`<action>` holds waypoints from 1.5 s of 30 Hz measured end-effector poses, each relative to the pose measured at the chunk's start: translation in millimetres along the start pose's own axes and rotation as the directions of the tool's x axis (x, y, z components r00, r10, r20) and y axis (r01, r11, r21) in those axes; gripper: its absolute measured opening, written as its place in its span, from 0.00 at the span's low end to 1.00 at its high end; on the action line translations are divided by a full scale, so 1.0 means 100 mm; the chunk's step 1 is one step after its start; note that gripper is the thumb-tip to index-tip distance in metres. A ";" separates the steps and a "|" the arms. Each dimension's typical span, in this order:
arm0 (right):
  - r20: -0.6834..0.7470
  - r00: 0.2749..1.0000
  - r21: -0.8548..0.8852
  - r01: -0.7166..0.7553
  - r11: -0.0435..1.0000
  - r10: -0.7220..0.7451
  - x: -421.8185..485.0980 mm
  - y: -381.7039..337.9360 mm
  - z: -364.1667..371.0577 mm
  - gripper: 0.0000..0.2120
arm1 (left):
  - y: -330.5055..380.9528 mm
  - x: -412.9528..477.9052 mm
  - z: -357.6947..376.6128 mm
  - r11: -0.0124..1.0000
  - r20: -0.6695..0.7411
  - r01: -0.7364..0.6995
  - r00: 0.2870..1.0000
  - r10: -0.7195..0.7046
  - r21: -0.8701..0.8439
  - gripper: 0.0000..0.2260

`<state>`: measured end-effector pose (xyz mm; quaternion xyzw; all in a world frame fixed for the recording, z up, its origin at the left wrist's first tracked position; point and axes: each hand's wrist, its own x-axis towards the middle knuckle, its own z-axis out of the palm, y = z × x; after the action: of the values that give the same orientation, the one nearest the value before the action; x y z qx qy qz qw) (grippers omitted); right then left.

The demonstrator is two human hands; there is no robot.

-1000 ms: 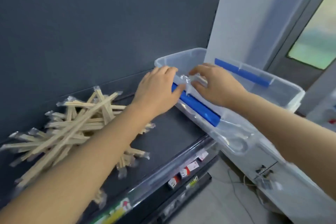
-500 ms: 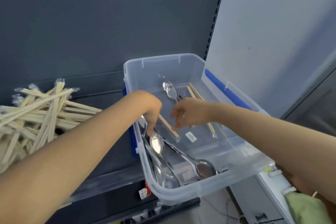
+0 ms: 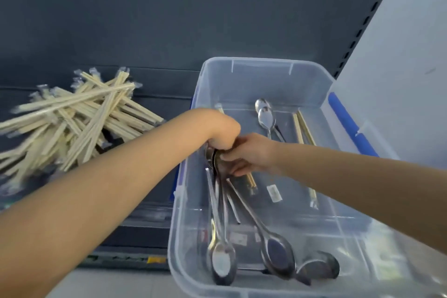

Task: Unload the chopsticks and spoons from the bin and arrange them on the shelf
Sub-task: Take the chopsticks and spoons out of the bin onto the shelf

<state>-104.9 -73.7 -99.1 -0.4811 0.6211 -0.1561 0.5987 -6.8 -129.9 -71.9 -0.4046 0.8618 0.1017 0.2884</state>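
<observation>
A clear plastic bin point(image 3: 263, 68) holds several long metal spoons point(image 3: 275, 254) and a few wrapped chopsticks point(image 3: 303, 128). Both hands are inside it near its left wall. My left hand point(image 3: 221, 132) is curled down and closed around the handles of the spoons, whose bowls point toward me. My right hand point(image 3: 246, 155) touches it from the right, its fingers on the same spoon handles and over a chopstick pair. A loose heap of wrapped wooden chopsticks point(image 3: 79, 116) lies on the dark shelf point(image 3: 154, 89) to the left of the bin.
The dark back panel point(image 3: 193, 7) of the shelf rises behind the bin. A pale wall point(image 3: 406, 55) stands to the right. Blue clips point(image 3: 348, 123) sit on the bin's sides. Price labels point(image 3: 154, 260) line the shelf's front edge.
Both hands have come together deeper at the bin's left side and closed on the spoon handles. The view has tipped down over the bin.
</observation>
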 end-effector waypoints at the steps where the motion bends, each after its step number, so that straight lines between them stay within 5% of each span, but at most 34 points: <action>1: 0.001 1.000 0.056 0.005 0.998 -0.005 -0.01 0.00 -0.04 0.09 | 0.02 -0.01 -0.03 0.999 -0.093 0.025 0.995 -0.029 -0.041 0.11; 6: 0.000 0.999 0.348 0.037 0.937 -0.040 -0.10 -0.07 -0.26 0.07 | -0.03 0.01 -0.12 0.918 -0.354 0.040 0.915 -0.192 -0.395 0.17; 9: -0.066 0.996 0.219 0.074 0.973 -0.061 -0.13 -0.16 -0.42 0.07 | -0.02 -0.03 -0.18 0.858 -0.376 0.050 0.885 -0.276 -0.512 0.19; 12: -0.139 0.985 -0.057 0.100 0.993 -0.107 -0.13 -0.20 -0.64 0.06 | 0.02 -0.07 -0.22 0.904 -0.329 0.108 0.908 -0.259 -0.415 0.13; 14: -0.150 0.978 -0.233 0.107 0.966 -0.145 -0.13 -0.19 -0.77 0.06 | 0.06 -0.09 -0.19 0.948 -0.168 0.201 0.954 -0.246 -0.247 0.09; 17: -0.150 0.978 -0.290 0.100 0.952 -0.148 -0.13 -0.17 -0.86 0.04 | 0.09 -0.09 -0.14 0.967 0.097 0.251 0.962 -0.253 0.035 0.19; 19: -0.116 0.985 -0.231 0.095 0.968 -0.125 -0.12 -0.19 -0.85 0.07 | 0.06 -0.06 -0.11 0.972 0.157 0.230 0.959 -0.234 0.044 0.23; 24: -0.055 0.987 -0.195 0.137 0.971 -0.150 -0.15 -0.29 -0.82 0.07 | 0.00 0.00 -0.07 0.945 0.095 0.189 0.981 -0.169 -0.266 0.14; 27: -0.095 0.976 -0.069 0.190 0.979 -0.196 -0.15 -0.36 -0.86 0.10 | -0.05 -0.05 -0.13 0.854 -0.139 0.090 0.973 -0.186 -0.513 0.07; 33: -0.117 0.932 0.234 0.362 0.902 -0.343 -0.30 -0.60 -0.89 0.09 | -0.07 -0.67 -0.29 0.608 -0.518 -0.165 0.717 -0.467 -0.776 0.04; 36: 0.001 0.931 0.321 0.345 0.882 -0.364 -0.48 -0.76 -0.72 0.08 | -0.12 -1.06 -0.17 0.426 -0.509 -0.287 0.583 -0.633 -0.858 0.03; 39: 0.079 0.921 0.340 0.335 0.879 -0.381 -0.64 -0.98 -0.41 0.07 | -0.27 -1.46 0.04 0.302 -0.457 -0.357 0.524 -0.718 -0.884 0.05; 45: 0.214 0.895 0.339 0.307 0.889 -0.391 -0.78 -1.48 0.70 0.09 | -0.83 -2.41 0.67 0.267 -0.457 -0.468 0.359 -0.814 -0.843 0.04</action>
<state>4.2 -58.1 44.8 -0.5075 0.4033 -0.2846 0.7063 205.6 -2.2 17.6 -0.5878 0.5364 0.3007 -0.5257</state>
